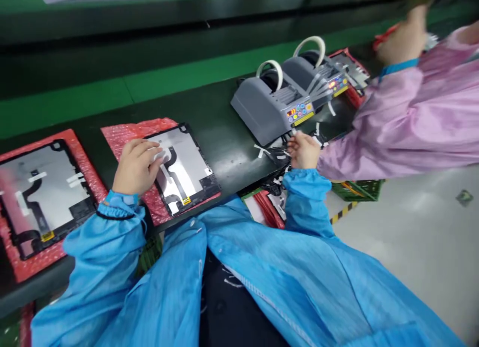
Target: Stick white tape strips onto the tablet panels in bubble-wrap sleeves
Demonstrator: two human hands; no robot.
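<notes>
My left hand lies over the upper left edge of a flat screen panel, its fingers stretched loosely over the surface and the thumb apart. This panel has a silvery back, a dark frame, a black flex cable and white tape pieces, and rests on red bubble wrap. At the front of the nearer grey tape dispenser, my right hand is closed in a pinch on a small whitish strip of tape. The fingers partly hide the strip.
Another panel lies on red bubble wrap at the left. A second tape dispenser stands behind the first. Loose tape bits and dark cables lie near my right hand. A co-worker's pink sleeve reaches in from the right. A green crate sits below.
</notes>
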